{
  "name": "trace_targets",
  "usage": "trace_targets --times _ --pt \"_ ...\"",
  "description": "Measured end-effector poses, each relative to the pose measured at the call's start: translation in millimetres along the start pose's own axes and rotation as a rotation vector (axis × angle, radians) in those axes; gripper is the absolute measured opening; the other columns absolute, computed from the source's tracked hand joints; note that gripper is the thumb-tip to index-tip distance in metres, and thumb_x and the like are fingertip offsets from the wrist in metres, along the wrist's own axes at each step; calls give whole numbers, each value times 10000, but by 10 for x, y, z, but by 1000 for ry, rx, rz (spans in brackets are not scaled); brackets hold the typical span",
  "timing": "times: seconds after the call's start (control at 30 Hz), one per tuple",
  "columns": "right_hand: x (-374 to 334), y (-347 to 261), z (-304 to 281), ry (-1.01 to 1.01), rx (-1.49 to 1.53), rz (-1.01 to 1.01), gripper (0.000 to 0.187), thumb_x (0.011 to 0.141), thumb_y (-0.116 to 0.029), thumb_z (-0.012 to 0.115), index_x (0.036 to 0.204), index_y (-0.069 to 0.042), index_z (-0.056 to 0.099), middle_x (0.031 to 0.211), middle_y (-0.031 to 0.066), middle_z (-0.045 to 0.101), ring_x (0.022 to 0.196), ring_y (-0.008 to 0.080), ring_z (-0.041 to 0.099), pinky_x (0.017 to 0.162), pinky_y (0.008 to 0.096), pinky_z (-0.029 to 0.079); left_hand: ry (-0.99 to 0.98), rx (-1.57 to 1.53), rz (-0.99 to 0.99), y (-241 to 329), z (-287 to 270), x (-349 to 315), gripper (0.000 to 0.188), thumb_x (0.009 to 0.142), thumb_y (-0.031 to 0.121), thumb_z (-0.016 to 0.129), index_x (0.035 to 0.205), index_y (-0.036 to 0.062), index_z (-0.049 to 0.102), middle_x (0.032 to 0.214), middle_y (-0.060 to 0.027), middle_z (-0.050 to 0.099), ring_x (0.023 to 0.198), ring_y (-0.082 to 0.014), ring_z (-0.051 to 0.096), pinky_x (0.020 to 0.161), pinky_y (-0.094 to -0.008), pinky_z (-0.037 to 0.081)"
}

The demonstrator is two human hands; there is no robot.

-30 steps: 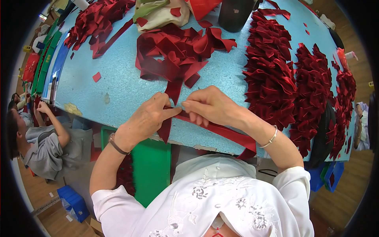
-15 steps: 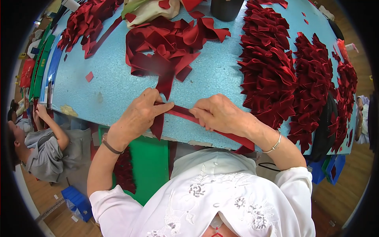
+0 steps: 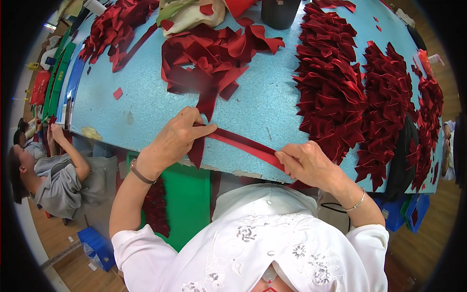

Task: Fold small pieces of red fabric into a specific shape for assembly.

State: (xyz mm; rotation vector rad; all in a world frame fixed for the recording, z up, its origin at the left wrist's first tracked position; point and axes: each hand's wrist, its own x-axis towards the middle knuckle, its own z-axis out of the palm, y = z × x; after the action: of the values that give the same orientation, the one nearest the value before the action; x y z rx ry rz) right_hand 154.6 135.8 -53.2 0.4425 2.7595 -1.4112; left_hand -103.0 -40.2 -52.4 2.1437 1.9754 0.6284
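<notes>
A dark red ribbon (image 3: 245, 146) stretches between my two hands near the table's front edge, folded lengthwise so that a brighter side shows along one border. My left hand (image 3: 177, 134) is closed on it, thumb and fingers pinching the strip where it crosses itself. A pointed tail of the ribbon hangs below that hand, and another length runs up to a loose heap of ribbon (image 3: 209, 61). My right hand (image 3: 309, 163) pinches the strip further right, close to the edge. Its loose end is partly hidden beneath the right hand.
Several long piles of folded red ribbon (image 3: 331, 82) stand on the right of the blue table (image 3: 141, 102). A black container (image 3: 279, 13) and a pale cloth bag (image 3: 202, 19) lie at the back. Below the edge hangs green material (image 3: 187, 204). A co-worker (image 3: 58, 180) sits at left.
My right hand has slid right and toward me along the ribbon, leaving a longer taut stretch between the hands. My left hand keeps its pinch at nearly the same place.
</notes>
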Motion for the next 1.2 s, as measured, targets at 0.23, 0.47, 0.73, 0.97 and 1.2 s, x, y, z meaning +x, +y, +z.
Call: trace_targets --times 0.23,0.47,0.73,0.97,1.2 --pt "-90 -30 -71 -87 390 249 272 932 -162 536 751 27 612 573 58 601 469 115 585 438 251 481 6 -45 -2 -60 23 -25 360 707 -115 593 996 71 699 793 -99 515 761 -247 527 652 -341 455" --pt "-36 -88 -282 -78 515 128 241 928 -155 553 778 20 626 602 33 601 504 76 573 446 214 467 58 -270 -150 35 -89 -70 391 710 -106 631 1056 72 670 787 -91 555 719 -216 547 629 -313 445" --pt "399 -91 -282 176 614 -107 191 918 -154 569 893 26 629 709 33 628 637 70 577 579 212 476 19 -221 -239 274 -413 7 381 702 -79 667 1068 26 649 794 -94 608 701 -202 573 631 -287 454" --pt "765 -211 32 2 645 -168 268 919 -227 583 1001 24 629 801 27 633 789 80 553 690 229 459 42 -367 -242 544 -562 90 362 691 -60 695 1043 13 657 823 -97 651 723 -176 619 654 -259 478" --pt "732 -334 46 -313 733 -68 318 897 -291 622 990 9 665 786 -7 615 727 68 497 624 226 417 10 -505 -349 659 -633 123 295 696 -72 697 983 -7 677 832 -87 656 726 -143 620 646 -240 485"
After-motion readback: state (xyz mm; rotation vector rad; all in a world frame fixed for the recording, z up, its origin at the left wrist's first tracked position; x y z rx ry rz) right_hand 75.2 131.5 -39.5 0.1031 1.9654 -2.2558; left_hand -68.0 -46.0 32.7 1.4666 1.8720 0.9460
